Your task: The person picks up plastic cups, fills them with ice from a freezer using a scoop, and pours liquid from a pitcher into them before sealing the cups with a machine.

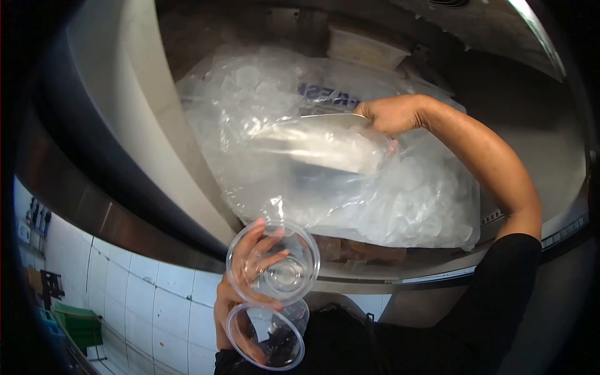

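Note:
A large clear plastic bag of ice (431, 203) with blue printing lies inside a metal-walled cabinet. My right hand (392, 115) reaches in from the right, fingers wrapped around the handle end of a metal ice scoop (322, 147). The scoop lies lengthwise over the ice, its blade pointing left among folds of the bag. Low in view, my left hand (226, 306) is closed on two clear plastic cups. The upper cup (306, 278) has its mouth facing up at me, and fingers show through its wall. Just below it, the lower cup (297, 359) tilts outward.
A thick pale door panel (134, 75) stands along the left. Behind the bag sits a pale plastic container (365, 49). The cabinet's metal front edge (412, 278) runs beneath the bag. White floor tiles (140, 300) and a green crate (78, 325) show at lower left.

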